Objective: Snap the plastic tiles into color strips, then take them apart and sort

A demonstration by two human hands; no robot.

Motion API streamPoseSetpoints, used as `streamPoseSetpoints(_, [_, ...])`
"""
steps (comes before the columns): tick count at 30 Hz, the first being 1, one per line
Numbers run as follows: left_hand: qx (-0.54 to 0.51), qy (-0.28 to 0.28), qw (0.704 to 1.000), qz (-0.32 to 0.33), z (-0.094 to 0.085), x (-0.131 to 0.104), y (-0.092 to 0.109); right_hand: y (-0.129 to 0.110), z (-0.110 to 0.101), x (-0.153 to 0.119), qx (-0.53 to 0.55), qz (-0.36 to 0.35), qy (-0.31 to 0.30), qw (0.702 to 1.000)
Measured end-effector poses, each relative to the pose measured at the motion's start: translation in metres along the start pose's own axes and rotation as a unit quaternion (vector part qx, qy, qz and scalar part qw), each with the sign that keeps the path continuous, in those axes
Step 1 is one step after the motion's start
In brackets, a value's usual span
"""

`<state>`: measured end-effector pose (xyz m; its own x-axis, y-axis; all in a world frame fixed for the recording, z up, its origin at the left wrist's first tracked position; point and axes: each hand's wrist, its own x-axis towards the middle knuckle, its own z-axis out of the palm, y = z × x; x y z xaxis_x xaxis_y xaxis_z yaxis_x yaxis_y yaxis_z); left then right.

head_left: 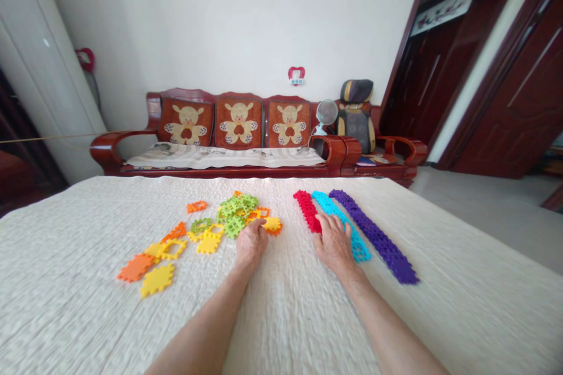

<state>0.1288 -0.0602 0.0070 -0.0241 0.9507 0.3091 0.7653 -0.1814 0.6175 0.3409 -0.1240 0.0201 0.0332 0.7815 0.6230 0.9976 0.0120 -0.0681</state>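
My left hand is at the right side of a loose pile of plastic interlocking pieces, its fingers curled. Green pieces lie just beyond it, and a yellow piece is beside its index finger. Whatever those fingers hold is hidden. My right hand rests with fingers apart over the near end of a red row of pieces and over part of a light blue row. A purple row lies to the right of it, apart from the hand.
Yellow pieces and orange pieces are scattered on the left of the white quilted table cover. Behind the table stands a wooden sofa with bear cushions, a small fan and a massage seat pad.
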Motion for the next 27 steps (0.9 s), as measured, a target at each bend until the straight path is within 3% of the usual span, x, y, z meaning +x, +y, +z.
streamPoseSetpoints(7, [-0.004,-0.001,1.000,0.003,0.000,-0.001,0.000,0.002,0.008,-0.001,0.005,0.005,-0.022,1.000])
streamPoseSetpoints(14, [-0.007,-0.007,1.000,-0.010,-0.002,-0.002,0.002,-0.002,0.011,0.003,0.123,-0.041,0.027,0.991])
streamPoseSetpoints(20, [-0.023,0.003,1.000,-0.006,-0.002,-0.003,0.003,-0.030,0.017,-0.005,0.265,-0.131,-0.029,0.955])
streamPoseSetpoints(27, [-0.037,0.008,0.999,0.007,-0.001,-0.003,0.003,-0.040,0.022,-0.010,0.263,-0.139,-0.063,0.953])
